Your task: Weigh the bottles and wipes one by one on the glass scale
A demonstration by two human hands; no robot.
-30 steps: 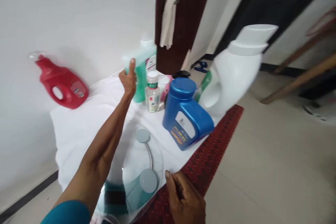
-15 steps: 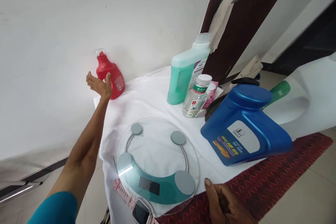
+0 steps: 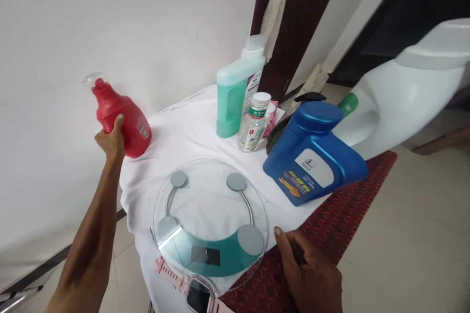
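At the far left of the white-covered table, a red detergent bottle (image 3: 123,115) with a clear cap leans slightly left near the wall. My left hand (image 3: 112,139) grips its left side, thumb in front; the other fingers are mostly hidden behind it. A round glass bathroom scale (image 3: 211,205) lies in front of me, with feet and a dark display showing through the glass. My right hand (image 3: 310,269) is by the scale's lower right edge, fingers curled in and thumb forward, with nothing visible in it. A pink-strapped smartwatch (image 3: 198,296) lies at the scale's near edge.
Right of the scale stand a green liquid bottle (image 3: 233,98), a clear jar (image 3: 253,124) with a white lid, a blue oil bottle (image 3: 312,156) and a large white jug (image 3: 411,93). A red patterned cloth (image 3: 352,210) runs along the table's right side.
My left hand has gone from open beside the red bottle to closed around it. The bottle now leans more. The view has shifted; my right hand stays near the scale, still curled.
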